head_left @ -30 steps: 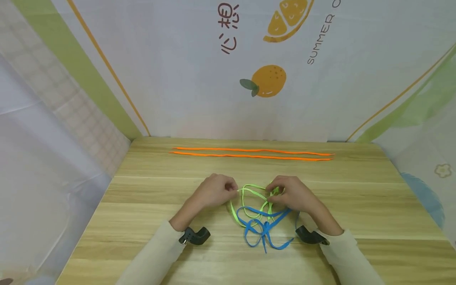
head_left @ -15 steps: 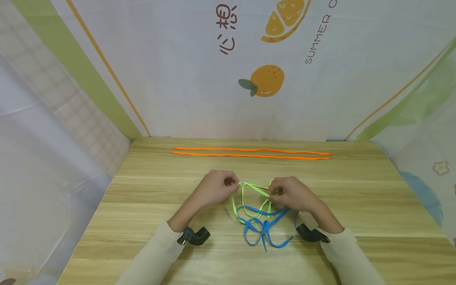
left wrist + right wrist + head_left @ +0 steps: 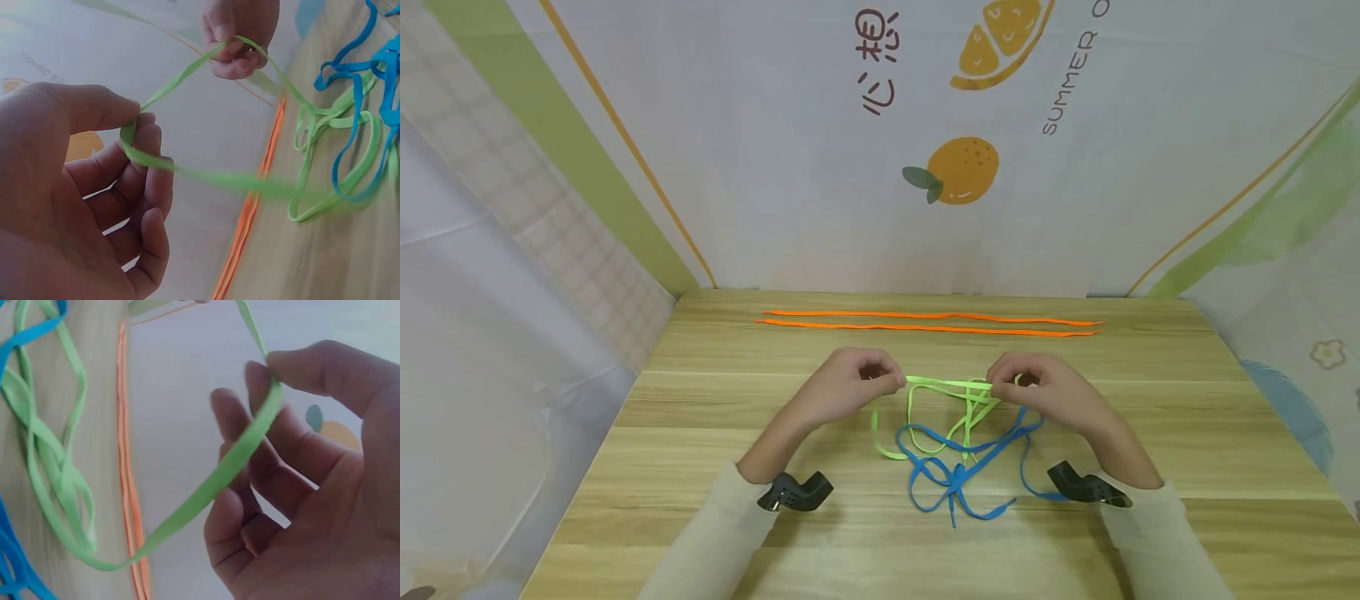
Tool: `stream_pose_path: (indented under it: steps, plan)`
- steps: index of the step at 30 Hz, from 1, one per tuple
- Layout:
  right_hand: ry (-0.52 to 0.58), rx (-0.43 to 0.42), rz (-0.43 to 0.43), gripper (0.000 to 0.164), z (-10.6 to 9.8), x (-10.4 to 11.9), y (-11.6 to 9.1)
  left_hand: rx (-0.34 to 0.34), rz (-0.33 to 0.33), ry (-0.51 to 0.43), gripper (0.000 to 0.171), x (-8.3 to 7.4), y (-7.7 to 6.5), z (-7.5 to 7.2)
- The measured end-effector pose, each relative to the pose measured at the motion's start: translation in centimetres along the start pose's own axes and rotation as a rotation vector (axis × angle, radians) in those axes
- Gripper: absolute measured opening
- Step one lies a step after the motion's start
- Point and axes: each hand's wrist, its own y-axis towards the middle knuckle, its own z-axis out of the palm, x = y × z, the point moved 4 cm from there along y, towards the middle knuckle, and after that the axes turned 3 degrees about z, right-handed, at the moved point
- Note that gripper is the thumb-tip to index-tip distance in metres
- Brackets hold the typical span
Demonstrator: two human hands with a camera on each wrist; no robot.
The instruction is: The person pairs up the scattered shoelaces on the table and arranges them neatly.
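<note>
Hands [image 3: 850,390] [image 3: 1054,388] moved farther apart, green lace [image 3: 947,383] stretched between.

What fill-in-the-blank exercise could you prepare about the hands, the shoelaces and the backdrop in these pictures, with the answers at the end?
1. The left hand and the right hand both pinch a shoelace coloured ____.
2. On the wooden tabletop, the number of orange shoelaces is ____.
3. In the head view, the shoelace loops nearest the bottom edge are coloured ____.
4. The complete English word on the backdrop is ____.

Missing words: green; two; blue; SUMMER.
</note>
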Motion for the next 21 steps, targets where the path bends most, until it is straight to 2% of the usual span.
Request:
stream_pose_path:
  steps: [8, 16, 21]
  plan:
    - [0.08, -0.039, -0.045, 0.021, -1.4, 0.6, -0.6, 0.028, 0.05, -0.072, 0.014, -0.4, -0.5, -1.2]
    - [0.21, -0.089, 0.013, 0.019, -2.3, 0.5, -1.3, 0.06, 0.079, -0.114, 0.01, 0.0, -1.1, -3.2]
    - [0.246, -0.114, 0.002, 0.018, -2.8, 0.3, -1.5, 0.042, 0.066, -0.095, 0.009, 0.4, -1.3, -4.3]
